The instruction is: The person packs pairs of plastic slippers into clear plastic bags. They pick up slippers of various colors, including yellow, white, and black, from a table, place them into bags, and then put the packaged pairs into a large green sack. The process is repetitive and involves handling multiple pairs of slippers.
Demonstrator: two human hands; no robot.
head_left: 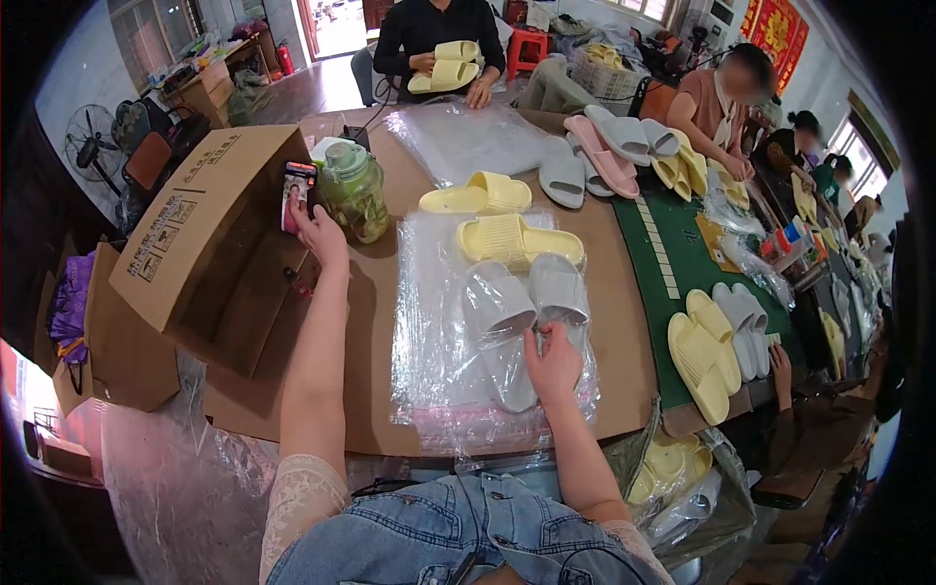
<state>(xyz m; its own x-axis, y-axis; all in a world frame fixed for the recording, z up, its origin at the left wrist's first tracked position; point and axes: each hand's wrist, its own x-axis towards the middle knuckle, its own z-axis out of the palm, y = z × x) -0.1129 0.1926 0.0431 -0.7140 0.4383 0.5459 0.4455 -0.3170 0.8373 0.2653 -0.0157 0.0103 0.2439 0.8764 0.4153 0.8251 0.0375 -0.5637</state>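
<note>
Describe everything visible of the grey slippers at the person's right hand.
The grey slippers are a light-grey pair with broad straps and open toes, and look like moulded plastic or foam. They lie side by side, soles down, toes pointing away from the person, on clear plastic sheeting. The right hand appears to touch the right-hand slipper near its strap, hiding part of it.

Doorway (pixel 336 29) blown out; glare on plastic bags (pixel 425 331); edges bent, corners black.
</note>
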